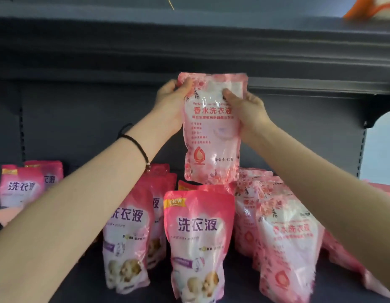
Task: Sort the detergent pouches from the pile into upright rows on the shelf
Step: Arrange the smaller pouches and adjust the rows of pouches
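From the head view, I hold one light pink floral plastic detergent pouch (211, 132) in the air in front of the dark grey back wall. Its bottom edge is just above the tops of the pouches that stand below. My left hand (171, 99) pinches the upper left corner, with the thumb on the front. My right hand (244, 108) grips the upper right side, and its thumb presses on the front face. I think I am in the carrying step: the pouch is lifted but not yet set down. On its front I read 香水洗衣液, and above it an English line that begins with "Perfum", but the rest is too blurred. There is a red drop logo low on the left, and 净含量 beside a number that I cannot read. Below, on the dark grey shelf floor (242, 281), the deeper pink pouch with purple letters (198, 243) stands upright. It shows 洗衣液 and a yellow "NEW FORMULA" corner tag. More pouches of this kind stand to the left of it, and a separate small group (21, 186) stands far left. On the right stands the row of floral light pink pouches (288, 243), with the same print as mine. So the next move, as I judge, is to lower my pouch to that right row, base first and front facing out, and to release it only when it stands alone. Some pouches at the far right (351, 261) seem to lie tilted.
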Tool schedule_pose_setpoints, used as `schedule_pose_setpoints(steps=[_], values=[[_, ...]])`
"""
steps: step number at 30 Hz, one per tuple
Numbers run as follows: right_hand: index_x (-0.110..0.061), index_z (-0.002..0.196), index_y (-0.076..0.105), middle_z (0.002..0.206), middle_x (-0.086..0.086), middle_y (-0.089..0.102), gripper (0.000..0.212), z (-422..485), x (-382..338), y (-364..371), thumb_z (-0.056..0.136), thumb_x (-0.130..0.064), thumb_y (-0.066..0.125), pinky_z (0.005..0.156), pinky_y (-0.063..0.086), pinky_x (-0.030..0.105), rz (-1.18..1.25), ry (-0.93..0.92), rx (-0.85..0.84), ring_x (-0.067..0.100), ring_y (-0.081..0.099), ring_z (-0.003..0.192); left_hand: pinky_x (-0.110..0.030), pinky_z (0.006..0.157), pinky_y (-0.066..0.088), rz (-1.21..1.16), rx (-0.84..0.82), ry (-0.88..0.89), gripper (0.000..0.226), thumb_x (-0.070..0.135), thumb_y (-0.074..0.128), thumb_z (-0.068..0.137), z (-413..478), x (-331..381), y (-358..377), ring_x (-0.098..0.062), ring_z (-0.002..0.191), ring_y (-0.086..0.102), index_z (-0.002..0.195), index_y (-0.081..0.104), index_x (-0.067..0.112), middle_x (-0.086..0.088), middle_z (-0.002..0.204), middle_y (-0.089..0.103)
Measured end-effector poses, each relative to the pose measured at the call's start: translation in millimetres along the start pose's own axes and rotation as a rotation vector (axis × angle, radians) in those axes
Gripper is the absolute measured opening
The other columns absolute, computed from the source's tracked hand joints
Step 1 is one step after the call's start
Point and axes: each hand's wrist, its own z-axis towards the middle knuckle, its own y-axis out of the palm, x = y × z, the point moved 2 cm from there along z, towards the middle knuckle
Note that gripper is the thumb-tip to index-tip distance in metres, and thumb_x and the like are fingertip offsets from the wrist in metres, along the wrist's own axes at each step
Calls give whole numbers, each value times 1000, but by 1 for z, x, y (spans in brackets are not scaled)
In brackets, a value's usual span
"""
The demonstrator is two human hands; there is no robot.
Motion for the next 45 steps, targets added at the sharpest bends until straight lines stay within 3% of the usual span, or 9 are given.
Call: schedule_pose_setpoints(steps=[9, 20, 24, 28, 32, 34, 36, 41, 45], values=[[-16, 84, 68, 70, 0, 74, 6, -85, -40, -26, 88, -20, 69, 57, 58, 37, 23, -168, 75, 19, 73, 66, -37, 80, 59, 37, -43, 130, 17, 19, 58, 95, -85, 21, 33, -23, 86, 71, 97, 67, 4, -14, 99, 71], [-16, 84, 69, 77, 1, 73, 8, -166, -42, -82, 89, -22, 68, 66, 61, 40, 0, -213, 214, 20, 72, 73, -42, 84, 55, 265, -106, 234, 34, 37, 42, 101, -179, -24, 66, -31, 100, 64, 106, 63, 10, -17, 107, 67], [-13, 88, 69, 76, 2, 74, 9, -185, -27, -117, 89, -22, 67, 61, 58, 33, 43, -185, 232, 19, 73, 71, -28, 84, 53, 271, -54, 144, 28, 43, 40, 100, -210, -71, 77, -5, 96, 66, 103, 64, 29, 9, 100, 71], [-9, 89, 71, 82, 8, 73, 14, -196, -11, -157, 88, -23, 68, 67, 60, 40, 26, -158, 227, 24, 71, 75, -33, 87, 54, 267, -66, 124, 31, 46, 38, 98, -243, -117, 97, -9, 97, 67, 108, 63, 31, 8, 101, 71], [2, 95, 65, 86, 16, 68, 30, -205, 9, -198, 87, -26, 68, 68, 58, 43, 41, -103, 219, 30, 66, 77, -18, 69, 52, 272, 45, 123, 26, 54, 38, 91, -265, -156, 124, 3, 76, 61, 87, 63, 53, 20, 82, 67], [2, 95, 64, 85, 16, 68, 32, -207, 17, -221, 86, -28, 68, 62, 58, 36, 56, -58, 211, 28, 66, 73, -18, 76, 51, 258, 100, 104, 28, 57, 38, 88, -272, -177, 140, 4, 86, 61, 95, 64, 51, 21, 90, 67], [1, 92, 65, 83, 16, 70, 31, -209, 28, -240, 85, -30, 69, 56, 58, 31, 51, -26, 214, 26, 68, 70, -20, 86, 51, 252, 171, 96, 30, 57, 38, 87, -278, -195, 151, 6, 97, 62, 101, 63, 46, 23, 101, 68], [-13, 78, 70, 76, 7, 71, 19, -209, 57, -265, 81, -32, 70, 59, 59, 33, 64, -3, 243, 23, 68, 69, -7, 77, 40, 380, 365, 223, 24, 44, 37, 91, -284, -223, 171, 9, 89, 54, 84, 60, 42, 17, 93, 64], [-21, 73, 71, 73, 4, 72, 17, -202, 63, -285, 80, -36, 70, 61, 59, 36, 44, 0, 258, 22, 69, 68, -1, 69, 44, 237, 256, 95, 34, 43, 36, 94, -279, -236, 191, 19, 88, 59, 86, 59, 66, 35, 91, 65]])
